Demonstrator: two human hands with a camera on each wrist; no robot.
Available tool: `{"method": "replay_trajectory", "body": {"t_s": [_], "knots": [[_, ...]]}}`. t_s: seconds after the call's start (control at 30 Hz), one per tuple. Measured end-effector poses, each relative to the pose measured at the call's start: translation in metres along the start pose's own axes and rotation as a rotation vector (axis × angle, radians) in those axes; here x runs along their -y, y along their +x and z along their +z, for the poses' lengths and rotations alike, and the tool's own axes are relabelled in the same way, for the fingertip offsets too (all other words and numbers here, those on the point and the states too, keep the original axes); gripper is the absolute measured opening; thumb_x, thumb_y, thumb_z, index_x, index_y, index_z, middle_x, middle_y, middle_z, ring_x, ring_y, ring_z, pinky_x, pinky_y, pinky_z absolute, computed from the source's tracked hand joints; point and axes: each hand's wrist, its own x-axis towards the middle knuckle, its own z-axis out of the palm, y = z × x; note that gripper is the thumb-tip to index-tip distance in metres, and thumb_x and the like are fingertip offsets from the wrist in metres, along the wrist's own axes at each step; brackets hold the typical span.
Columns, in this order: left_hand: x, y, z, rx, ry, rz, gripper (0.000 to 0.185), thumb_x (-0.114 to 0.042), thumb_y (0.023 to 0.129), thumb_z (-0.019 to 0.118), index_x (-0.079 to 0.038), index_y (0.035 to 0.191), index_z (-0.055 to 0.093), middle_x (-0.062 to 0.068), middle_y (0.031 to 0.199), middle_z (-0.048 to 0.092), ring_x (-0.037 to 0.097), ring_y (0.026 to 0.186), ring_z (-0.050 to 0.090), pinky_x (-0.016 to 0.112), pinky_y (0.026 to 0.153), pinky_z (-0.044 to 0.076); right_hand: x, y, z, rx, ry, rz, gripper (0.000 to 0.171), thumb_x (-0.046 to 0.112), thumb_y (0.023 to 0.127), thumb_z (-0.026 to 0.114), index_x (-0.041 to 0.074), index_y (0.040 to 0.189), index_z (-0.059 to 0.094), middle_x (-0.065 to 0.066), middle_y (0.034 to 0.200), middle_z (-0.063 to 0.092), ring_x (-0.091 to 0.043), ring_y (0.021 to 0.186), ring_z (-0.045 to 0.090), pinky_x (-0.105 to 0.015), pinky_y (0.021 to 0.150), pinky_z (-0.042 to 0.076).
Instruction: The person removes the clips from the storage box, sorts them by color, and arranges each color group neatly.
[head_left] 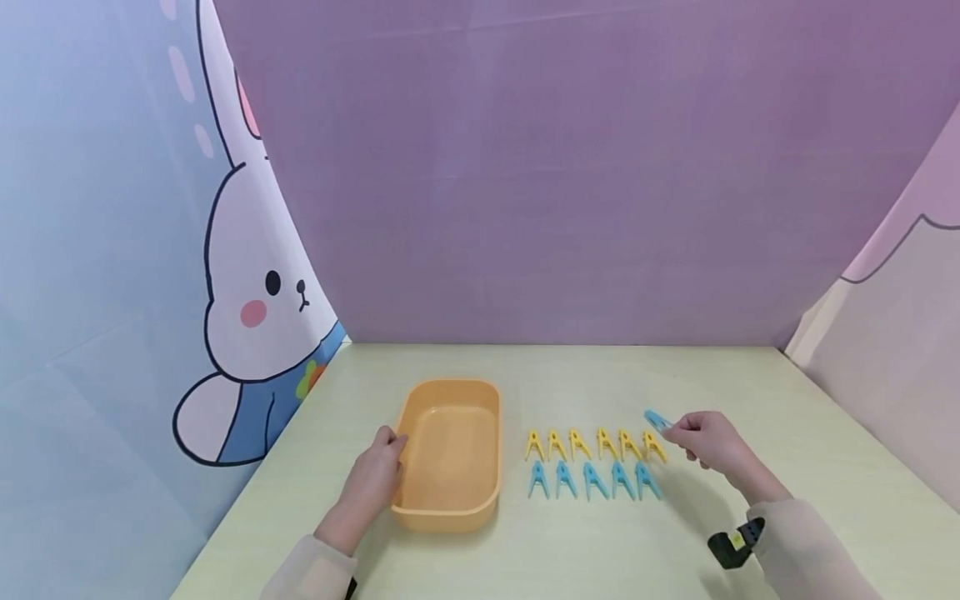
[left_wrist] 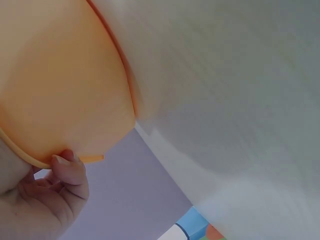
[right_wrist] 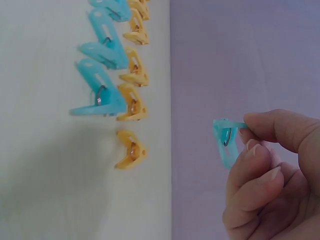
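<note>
A blue clothespin (right_wrist: 228, 137) is pinched by one leg between the thumb and finger of my right hand (head_left: 708, 439), raised above the right end of the clothespin rows. On the table below stand a row of several yellow clothespins (head_left: 577, 444) and, nearer me, a row of several blue clothespins (head_left: 592, 481). My left hand (head_left: 377, 469) grips the left rim of an orange plastic basin (head_left: 447, 521), thumb on one side of the rim and fingers on the other. The basin's inside shows nothing lying in it.
The pale wooden-look table (head_left: 585, 558) ends at a purple backdrop (head_left: 570, 183). A blue cloth with a cartoon rabbit (head_left: 262, 275) hangs at the left, and a pale patterned panel (head_left: 892, 350) stands at the right. A black device (head_left: 735, 546) is worn on the right wrist.
</note>
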Motion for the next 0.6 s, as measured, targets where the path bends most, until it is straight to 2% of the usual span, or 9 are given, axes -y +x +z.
{"method": "replay_trajectory", "body": {"t_s": [0.33, 0.6], "knots": [[0.000, 0.000, 0.000, 0.004, 0.001, 0.008, 0.036, 0.012, 0.074, 0.063, 0.012, 0.110, 0.060, 0.008, 0.089, 0.044, 0.014, 0.061, 0.047, 0.024, 0.049, 0.042, -0.014, -0.009, 0.001, -0.010, -0.006, 0.043, 0.024, 0.023, 0.087, 0.060, 0.000, 0.083, 0.058, -0.002, 0.058, 0.046, -0.016, 0.053, 0.041, -0.029, 0.049, 0.036], [-0.001, -0.001, -0.001, -0.017, 0.001, 0.030, 0.036, 0.013, 0.072, 0.064, 0.013, 0.108, 0.060, 0.009, 0.088, 0.045, 0.014, 0.062, 0.049, 0.023, 0.050, 0.044, -0.023, -0.014, 0.003, -0.016, 0.010, 0.066, 0.024, 0.022, 0.087, 0.060, 0.000, 0.080, 0.058, -0.001, 0.056, 0.046, -0.015, 0.050, 0.040, -0.028, 0.047, 0.036]]}}
